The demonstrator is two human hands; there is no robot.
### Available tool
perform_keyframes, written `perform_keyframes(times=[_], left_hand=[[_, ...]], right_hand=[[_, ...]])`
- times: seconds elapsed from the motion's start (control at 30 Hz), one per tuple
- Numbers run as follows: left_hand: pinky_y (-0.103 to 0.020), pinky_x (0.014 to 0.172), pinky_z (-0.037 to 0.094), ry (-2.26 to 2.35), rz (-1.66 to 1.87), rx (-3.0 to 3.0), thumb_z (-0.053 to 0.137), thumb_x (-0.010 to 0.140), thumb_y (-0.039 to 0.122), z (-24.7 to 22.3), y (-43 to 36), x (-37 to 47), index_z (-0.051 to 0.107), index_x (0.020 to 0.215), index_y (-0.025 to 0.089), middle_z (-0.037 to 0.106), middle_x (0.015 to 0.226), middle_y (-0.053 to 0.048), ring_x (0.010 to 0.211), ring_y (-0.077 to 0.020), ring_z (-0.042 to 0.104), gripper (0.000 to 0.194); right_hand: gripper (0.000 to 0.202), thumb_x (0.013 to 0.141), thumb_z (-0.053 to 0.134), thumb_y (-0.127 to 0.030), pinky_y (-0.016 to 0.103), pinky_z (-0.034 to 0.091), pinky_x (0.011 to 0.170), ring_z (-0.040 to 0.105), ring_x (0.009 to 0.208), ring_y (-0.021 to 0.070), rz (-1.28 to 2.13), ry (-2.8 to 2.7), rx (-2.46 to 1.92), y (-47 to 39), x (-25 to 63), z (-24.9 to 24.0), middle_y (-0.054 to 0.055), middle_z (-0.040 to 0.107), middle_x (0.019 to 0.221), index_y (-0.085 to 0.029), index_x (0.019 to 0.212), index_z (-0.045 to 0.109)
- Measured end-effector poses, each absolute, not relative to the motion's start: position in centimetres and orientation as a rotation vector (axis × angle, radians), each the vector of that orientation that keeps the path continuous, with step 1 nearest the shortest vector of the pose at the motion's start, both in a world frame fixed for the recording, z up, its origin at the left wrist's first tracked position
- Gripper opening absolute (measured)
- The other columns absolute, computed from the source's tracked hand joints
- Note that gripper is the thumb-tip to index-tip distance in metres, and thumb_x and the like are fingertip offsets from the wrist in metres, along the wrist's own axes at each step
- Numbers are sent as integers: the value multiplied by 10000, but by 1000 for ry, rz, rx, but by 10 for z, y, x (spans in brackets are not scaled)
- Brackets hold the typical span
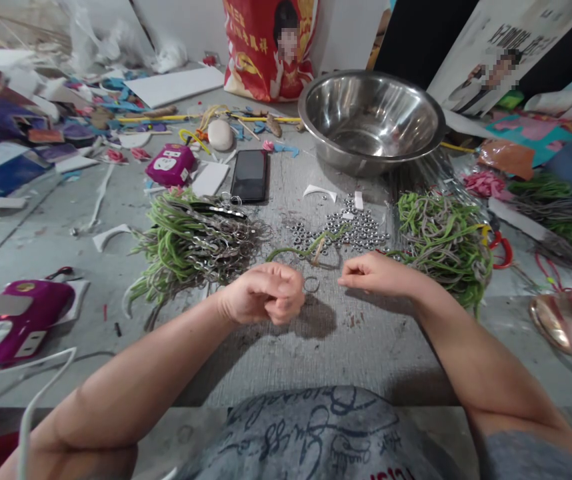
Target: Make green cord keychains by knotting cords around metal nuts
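My left hand [269, 293] is closed, its fingers curled over the middle of the grey table. A thin metal ring [311, 285] shows right beside its fingertips; whether they touch it is unclear. My right hand [376, 273] is pinched closed to the right of the ring, and anything in it is too small to see. Beyond both hands lie a green cord [293, 252] and many small metal beads [361, 230]. A bundle of green and grey cords with metal rings [191, 243] is beside my left hand. Another cord bundle [441, 233] lies beyond my right wrist.
A steel bowl [371, 123] stands behind the beads, near a red bag [269, 50]. A black phone [249, 175], purple boxes [170, 165] and paper scraps lie to the left. Red-handled scissors [503, 252] are at the right, near a gold shiny object [553, 320].
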State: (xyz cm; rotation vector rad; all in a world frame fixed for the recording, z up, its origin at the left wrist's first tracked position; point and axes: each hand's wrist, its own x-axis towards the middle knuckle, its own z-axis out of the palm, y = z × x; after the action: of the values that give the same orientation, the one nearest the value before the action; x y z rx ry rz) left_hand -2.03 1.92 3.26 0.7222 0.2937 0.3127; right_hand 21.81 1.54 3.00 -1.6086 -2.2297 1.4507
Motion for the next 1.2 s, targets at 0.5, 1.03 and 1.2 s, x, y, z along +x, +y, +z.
perform_keyframes(times=[0.5,1.03,1.2], left_hand=[[-201,389,211,525,488,803,605,649,292,21,19,-11,483,493,148,394,376,41,357,-55,308,245],[-197,473,265,979,573,1900,468,811,427,13,7,-2,472,615,154,409,525,47,491,-65,344,336],[-187,477,275,927,564,2068,474,815,312,10,4,-2,491,640,153,437,534,48,482,-59,377,237]], right_hand=[[119,827,508,-168,264,366,636,588,806,168,767,-2420,-1594,-4,175,10,48,637,930,-180,867,619],[170,648,624,-308,188,269,346,380,339,56,1463,-1491,-1514,-4,180,23,-80,452,425,-193,633,499],[88,650,583,-224,197,304,434,415,456,65,1303,-1630,-1534,-9,177,18,-63,474,506,-188,632,505]])
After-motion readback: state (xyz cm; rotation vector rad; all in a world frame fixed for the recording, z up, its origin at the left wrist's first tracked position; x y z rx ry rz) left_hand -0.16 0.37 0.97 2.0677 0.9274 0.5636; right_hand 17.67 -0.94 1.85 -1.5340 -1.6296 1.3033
